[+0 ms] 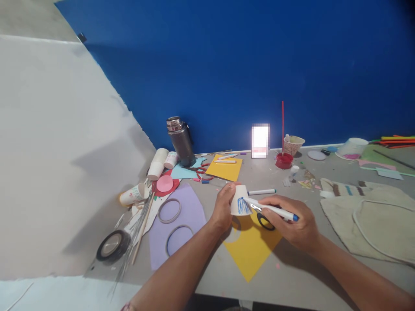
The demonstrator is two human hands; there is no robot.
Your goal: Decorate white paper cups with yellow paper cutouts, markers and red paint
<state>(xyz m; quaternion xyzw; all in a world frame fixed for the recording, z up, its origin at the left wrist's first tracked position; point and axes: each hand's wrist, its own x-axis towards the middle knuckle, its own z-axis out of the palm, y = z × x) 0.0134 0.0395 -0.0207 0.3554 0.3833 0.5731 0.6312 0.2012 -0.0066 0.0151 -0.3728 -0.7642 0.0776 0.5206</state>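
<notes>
My left hand (224,206) is closed around a white paper cup (238,195), held upside down above the table. Blue scribbled strokes mark the side of the cup that faces me. In my right hand (296,222) is a white marker pen (274,209) with a blue end, its tip at or very near the blue strokes. Below the cup lies a yellow paper sheet (248,259), and black-handled scissors (266,222) rest partly on it, partly hidden by my right hand. Behind the cup lies another marker (262,191) with a green end.
On the left are purple paper (191,207) with two rings, a black tape roll (113,245), sticks and paper cups (158,164). A dark flask (181,144) stands at the back. Rightwards lie a beige cloth (343,224) with a white cable, and a red pot (284,161).
</notes>
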